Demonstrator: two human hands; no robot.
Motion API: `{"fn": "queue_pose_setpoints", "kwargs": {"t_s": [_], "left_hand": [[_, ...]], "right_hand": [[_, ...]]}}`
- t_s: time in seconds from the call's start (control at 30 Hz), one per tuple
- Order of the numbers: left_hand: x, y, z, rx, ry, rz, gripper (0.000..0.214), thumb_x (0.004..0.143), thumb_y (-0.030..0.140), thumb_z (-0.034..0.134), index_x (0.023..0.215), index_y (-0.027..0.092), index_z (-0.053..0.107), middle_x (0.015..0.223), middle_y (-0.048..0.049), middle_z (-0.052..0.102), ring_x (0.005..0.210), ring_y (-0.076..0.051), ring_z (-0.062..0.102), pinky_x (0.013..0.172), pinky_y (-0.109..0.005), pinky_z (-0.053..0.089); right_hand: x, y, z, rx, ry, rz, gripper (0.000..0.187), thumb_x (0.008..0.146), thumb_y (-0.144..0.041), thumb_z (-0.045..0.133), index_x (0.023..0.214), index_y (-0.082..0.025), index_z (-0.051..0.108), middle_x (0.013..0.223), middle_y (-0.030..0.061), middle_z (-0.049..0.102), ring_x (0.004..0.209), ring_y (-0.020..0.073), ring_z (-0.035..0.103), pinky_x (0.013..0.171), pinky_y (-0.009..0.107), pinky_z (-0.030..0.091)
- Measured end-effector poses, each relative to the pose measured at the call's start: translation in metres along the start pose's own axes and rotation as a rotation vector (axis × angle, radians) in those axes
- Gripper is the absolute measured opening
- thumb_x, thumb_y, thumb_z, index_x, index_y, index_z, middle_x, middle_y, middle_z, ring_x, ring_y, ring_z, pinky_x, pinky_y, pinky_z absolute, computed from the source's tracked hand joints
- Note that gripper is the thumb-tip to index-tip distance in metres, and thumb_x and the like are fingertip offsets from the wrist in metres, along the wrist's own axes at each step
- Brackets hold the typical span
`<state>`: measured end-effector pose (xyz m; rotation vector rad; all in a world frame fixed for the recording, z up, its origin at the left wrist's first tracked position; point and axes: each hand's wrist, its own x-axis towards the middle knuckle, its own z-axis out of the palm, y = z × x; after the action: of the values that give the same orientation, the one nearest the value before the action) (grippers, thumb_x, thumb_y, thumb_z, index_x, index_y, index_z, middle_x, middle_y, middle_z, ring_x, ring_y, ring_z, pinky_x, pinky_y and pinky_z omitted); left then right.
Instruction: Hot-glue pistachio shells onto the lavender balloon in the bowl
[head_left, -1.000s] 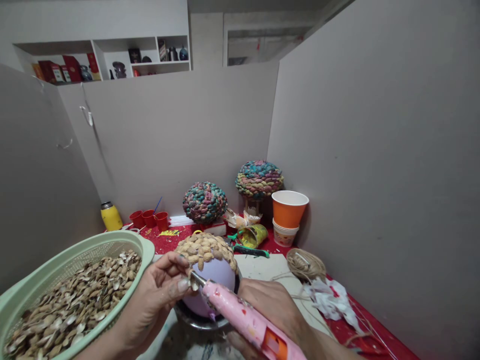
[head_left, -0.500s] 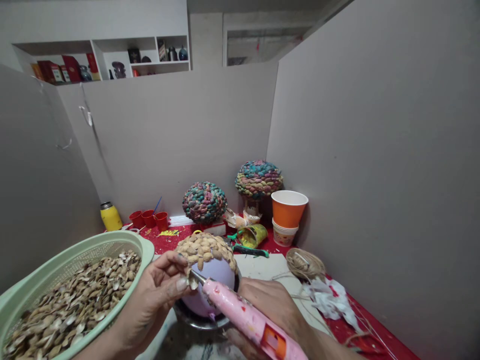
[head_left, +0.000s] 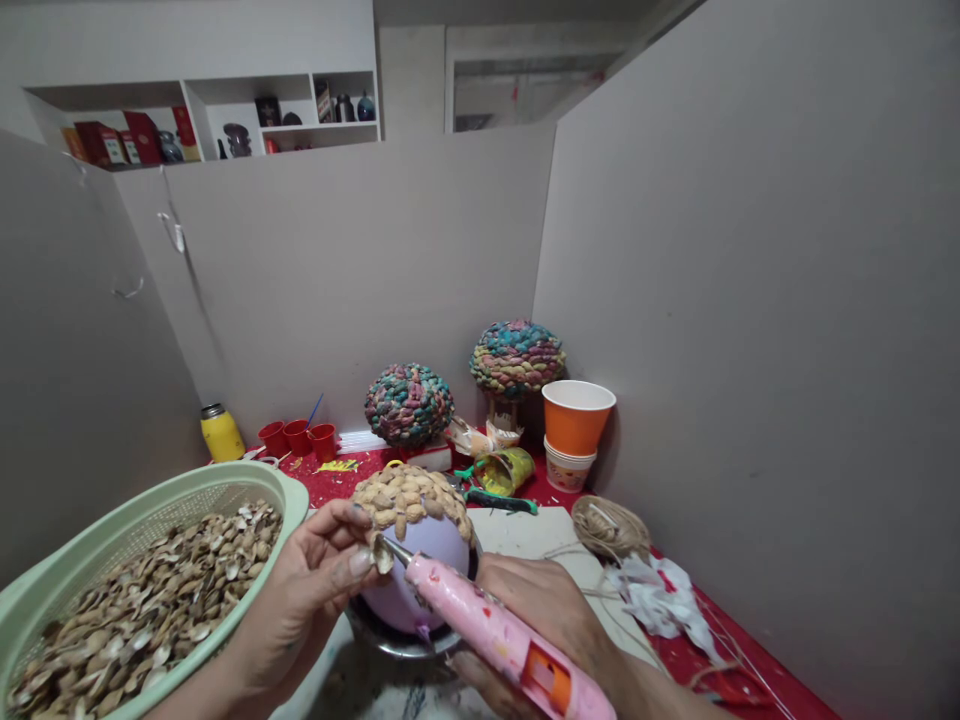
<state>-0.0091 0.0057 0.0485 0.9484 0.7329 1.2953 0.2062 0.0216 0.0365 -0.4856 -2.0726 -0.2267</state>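
Observation:
Between thumb and fingers, my left hand (head_left: 319, 575) pinches a peanut shell (head_left: 382, 555), its hollow side partly showing. My right hand (head_left: 544, 610) is wrapped round a pink hot glue gun (head_left: 480, 620), whose metal nozzle meets the shell's edge. Behind them a lilac balloon (head_left: 420, 580) rests in a dark, shiny bowl (head_left: 409, 650). Rows of peanut shells (head_left: 412, 495) cover the balloon's upper part; its lower part is bare. At left stands a pale green colander (head_left: 289, 490) full of loose shell halves (head_left: 165, 600).
Two coloured shell-covered domes (head_left: 409, 405) stand at the back, near orange paper cups (head_left: 577, 420). Green-handled pliers (head_left: 502, 500) lie behind the balloon. Twine (head_left: 611, 527) and crumpled white plastic (head_left: 664, 600) lie at right. Red cups (head_left: 297, 437) and a yellow bottle (head_left: 221, 433) stand back left. Grey partitions (head_left: 360, 270) surround the table.
My left hand has shifted slightly left and tilted the shell a little, showing more of its hollow. The glue gun stays nearly in place, its nozzle still at the shell.

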Motion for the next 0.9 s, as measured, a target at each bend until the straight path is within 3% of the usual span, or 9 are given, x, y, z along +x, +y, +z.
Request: {"fn": "queue_pose_setpoints", "kwargs": {"t_s": [0.13,0.8,0.9], "left_hand": [[0.0008,0.001,0.0005,-0.006,-0.008,0.009,0.027,0.068,0.017,0.084,0.09,0.019,0.067,0.088,-0.0018,0.066,0.078,-0.012,0.063,0.072,-0.022,0.055],[0.0015,0.0015,0.0002,-0.015,0.007,0.011,0.027,0.07,0.017,0.082,0.092,0.018,0.067,0.087,-0.0025,0.064,0.074,-0.012,0.06,0.069,-0.022,0.054],[0.0012,0.0027,0.0007,-0.021,0.012,0.008,0.027,0.07,0.016,0.082,0.092,0.018,0.067,0.088,-0.003,0.065,0.076,-0.012,0.062,0.071,-0.022,0.054]], "right_hand": [[0.0012,0.0001,0.0013,-0.014,0.054,-0.021,0.042,0.102,-0.03,0.032,0.062,-0.021,0.04,0.05,-0.0053,0.043,0.039,0.0073,0.036,0.04,0.022,0.028],[-0.0018,-0.0034,-0.0055,-0.032,-0.093,0.006,0.043,0.102,-0.031,0.031,0.063,-0.019,0.046,0.053,-0.0025,0.048,0.043,0.0087,0.043,0.044,0.021,0.033],[-0.002,-0.0029,-0.0047,-0.042,-0.063,0.003,0.045,0.101,-0.031,0.032,0.06,-0.02,0.043,0.051,-0.0032,0.046,0.041,0.0083,0.04,0.042,0.021,0.031]]}}
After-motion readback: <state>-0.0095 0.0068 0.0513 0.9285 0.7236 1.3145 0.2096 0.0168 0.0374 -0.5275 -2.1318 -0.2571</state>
